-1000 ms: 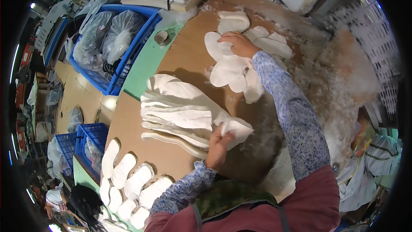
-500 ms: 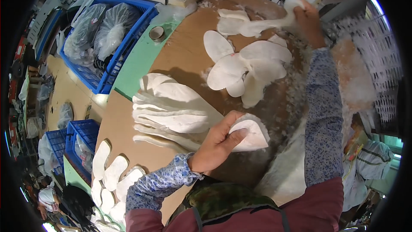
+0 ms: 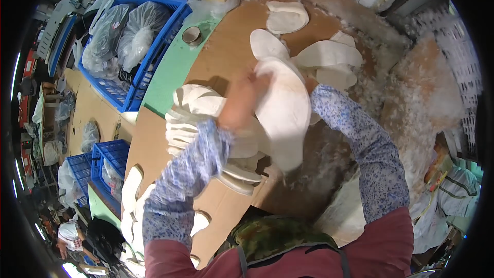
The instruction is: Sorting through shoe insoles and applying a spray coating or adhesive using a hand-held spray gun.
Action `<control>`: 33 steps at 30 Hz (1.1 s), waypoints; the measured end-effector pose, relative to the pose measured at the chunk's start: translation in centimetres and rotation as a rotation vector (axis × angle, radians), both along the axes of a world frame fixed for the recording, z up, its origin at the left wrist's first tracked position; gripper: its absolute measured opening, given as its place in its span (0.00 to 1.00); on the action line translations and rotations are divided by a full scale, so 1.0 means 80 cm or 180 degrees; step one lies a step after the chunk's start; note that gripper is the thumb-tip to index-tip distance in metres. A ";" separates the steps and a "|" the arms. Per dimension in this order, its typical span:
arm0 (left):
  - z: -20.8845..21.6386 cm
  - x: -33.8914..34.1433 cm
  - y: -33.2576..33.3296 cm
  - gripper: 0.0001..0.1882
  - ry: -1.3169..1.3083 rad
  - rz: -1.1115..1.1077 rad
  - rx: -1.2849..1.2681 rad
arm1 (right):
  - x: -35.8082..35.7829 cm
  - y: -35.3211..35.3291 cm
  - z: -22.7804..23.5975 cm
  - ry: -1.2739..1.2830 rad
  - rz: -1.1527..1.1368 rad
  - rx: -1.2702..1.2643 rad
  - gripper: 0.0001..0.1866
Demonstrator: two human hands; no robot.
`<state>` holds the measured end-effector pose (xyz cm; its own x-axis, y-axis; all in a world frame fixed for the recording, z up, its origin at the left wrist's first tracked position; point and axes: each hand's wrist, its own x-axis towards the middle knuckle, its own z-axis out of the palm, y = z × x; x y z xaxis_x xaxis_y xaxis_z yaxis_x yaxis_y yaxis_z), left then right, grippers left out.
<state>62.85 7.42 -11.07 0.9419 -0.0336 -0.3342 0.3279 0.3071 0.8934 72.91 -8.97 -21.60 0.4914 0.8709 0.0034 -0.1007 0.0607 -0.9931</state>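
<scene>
A large white insole (image 3: 282, 108) is raised above the middle of the table, its lower end blurred. My right hand (image 3: 311, 85) grips it at the right edge, most of the fingers hidden behind it. My left hand (image 3: 244, 98) is at its left edge, smeared by motion, so its grip does not show. Under my left forearm lies a fanned row of white insoles (image 3: 181, 129). Beyond my hands a loose cluster of insoles (image 3: 329, 54) is spread out, with another folded insole (image 3: 287, 18) farther back.
Brown cardboard (image 3: 218, 64) covers the table, with white fluff (image 3: 355, 108) scattered on the right. A small round cup (image 3: 192, 36) stands on the green strip (image 3: 172, 67). Left of it is a blue crate (image 3: 135, 85) of plastic bags. More insole pieces (image 3: 133, 185) lie at lower left.
My right hand has come down from the far right to the middle. My left hand has moved up and away from me. The insole is now raised between them.
</scene>
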 end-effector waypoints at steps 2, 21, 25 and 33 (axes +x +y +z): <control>-0.037 0.075 0.040 0.16 0.0113 0.0168 0.0191 | -0.013 -0.010 0.034 -0.3745 0.0028 -0.1303 0.24; 0.102 0.152 -0.020 0.12 -0.2386 -0.0921 0.1108 | 0.025 -0.224 0.270 -0.0341 -0.2935 0.0623 0.05; 0.208 0.147 -0.051 0.11 -0.2595 -0.1299 0.2073 | 0.016 -0.226 0.352 -0.1822 -0.2538 -0.1025 0.10; 0.317 0.093 -0.129 0.12 -0.3158 -0.1807 0.2410 | -0.044 -0.345 0.401 -0.2773 -0.2804 -0.0316 0.13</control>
<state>70.33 -2.89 14.32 0.7124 -0.6042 0.3569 -0.6259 -0.3172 0.7125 69.38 -36.55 10.50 0.7757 0.2609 0.5746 0.6310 -0.3060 -0.7129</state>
